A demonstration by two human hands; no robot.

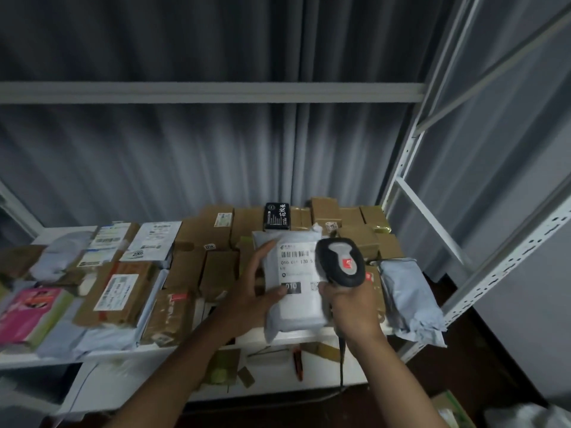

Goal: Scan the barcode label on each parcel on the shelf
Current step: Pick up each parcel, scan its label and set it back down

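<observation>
A white poly-bag parcel (293, 307) with a printed barcode label (296, 264) lies tilted at the shelf's front edge. My left hand (250, 291) holds its left side, thumb on the label and fingers along the upper edge. My right hand (352, 307) grips the handle of a black and grey barcode scanner (341, 262), whose head sits over the label's right part. Many other parcels cover the white shelf (309, 335): brown cartons (200, 242), labelled boxes (119, 291) and grey bags.
A crumpled grey bag (408, 298) lies right of the scanner. A pink box (29, 310) sits at the far left, a black packet (277, 216) at the back. White rack uprights (500, 261) stand at right, a lower shelf (278, 372) below, grey curtain behind.
</observation>
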